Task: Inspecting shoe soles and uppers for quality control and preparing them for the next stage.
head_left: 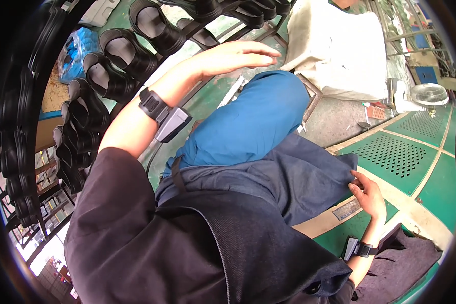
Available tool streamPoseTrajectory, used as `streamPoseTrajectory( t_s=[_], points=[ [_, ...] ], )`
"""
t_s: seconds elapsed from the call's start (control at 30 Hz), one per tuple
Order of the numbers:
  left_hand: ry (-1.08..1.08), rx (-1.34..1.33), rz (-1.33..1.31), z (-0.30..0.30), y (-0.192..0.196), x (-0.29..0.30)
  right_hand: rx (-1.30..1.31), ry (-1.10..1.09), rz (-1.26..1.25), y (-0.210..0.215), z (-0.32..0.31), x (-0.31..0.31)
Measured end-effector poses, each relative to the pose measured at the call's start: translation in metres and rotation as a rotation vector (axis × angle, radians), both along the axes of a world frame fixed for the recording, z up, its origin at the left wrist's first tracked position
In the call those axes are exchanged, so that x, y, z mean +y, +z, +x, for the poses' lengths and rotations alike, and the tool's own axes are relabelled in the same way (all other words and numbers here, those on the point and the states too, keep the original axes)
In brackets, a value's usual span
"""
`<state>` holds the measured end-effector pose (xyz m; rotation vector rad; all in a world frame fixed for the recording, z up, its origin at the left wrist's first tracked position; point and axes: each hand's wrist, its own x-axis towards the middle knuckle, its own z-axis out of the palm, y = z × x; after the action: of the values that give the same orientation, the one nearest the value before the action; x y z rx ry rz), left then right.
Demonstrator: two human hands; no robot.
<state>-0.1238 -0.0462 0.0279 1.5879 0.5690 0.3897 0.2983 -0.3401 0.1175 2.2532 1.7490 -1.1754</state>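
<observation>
My left hand [243, 54] is raised above my blue-trousered leg [248, 119], its fingers stretched out and nothing in them. Low on the right, my right hand [368, 196] is beside the edge of my dark blue apron [299, 172]. Its fingers are slightly bent and parted, with the tips at or very near the cloth; whether they touch it I cannot tell. Each wrist carries a strapped grey device, one on the left wrist [174, 124] and one on the right wrist [350, 248].
Black shoes [124, 50] line a rack on the left and far side. Ahead stands a large whitish cloth-covered bundle [339, 48]. To the right are a green perforated metal panel [390, 152], a round clear lamp-like fixture [429, 95] and a dark cloth [403, 266].
</observation>
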Motion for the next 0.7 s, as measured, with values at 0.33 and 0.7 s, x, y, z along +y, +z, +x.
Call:
streamPoseTrajectory(
  t_s=[0.33,0.7],
  points=[
    [-0.261,0.069,0.727,0.058,-0.006,-0.021,-0.004,-0.027,-0.027,0.003,-0.003,0.003],
    [-0.323,0.003,0.585,0.058,-0.022,-0.012,-0.028,-0.035,-0.046,0.003,-0.008,0.005]
  ],
)
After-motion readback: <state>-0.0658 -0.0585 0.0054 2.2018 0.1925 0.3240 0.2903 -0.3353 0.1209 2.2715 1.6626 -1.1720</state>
